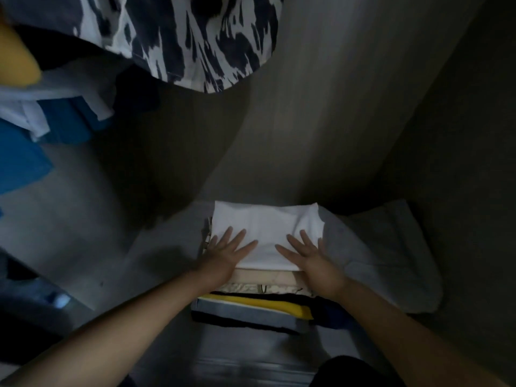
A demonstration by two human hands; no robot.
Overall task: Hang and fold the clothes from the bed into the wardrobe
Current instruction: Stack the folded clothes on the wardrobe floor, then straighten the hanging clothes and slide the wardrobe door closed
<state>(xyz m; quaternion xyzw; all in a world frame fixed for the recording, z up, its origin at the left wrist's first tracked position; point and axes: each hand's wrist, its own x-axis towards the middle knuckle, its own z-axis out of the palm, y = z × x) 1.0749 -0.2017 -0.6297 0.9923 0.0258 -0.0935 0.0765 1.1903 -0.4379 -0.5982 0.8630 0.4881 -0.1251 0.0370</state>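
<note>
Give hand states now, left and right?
Left hand: open, fingers flat on the folded white garment.
Right hand: open, also pressing flat on it.

Home wardrobe interior, hanging patterned garment (201, 37) overhead, stack of folded clothes (259, 291) on grey shelf (156, 263)

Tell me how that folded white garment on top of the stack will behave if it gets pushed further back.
The folded white garment looks soft and floppy: its right edge already ripples. Pushed by the left hand and right hand lying flat on it, it would probably bunch or slide off the stack of folded clothes, not move stiffly. It is likely light.
</note>
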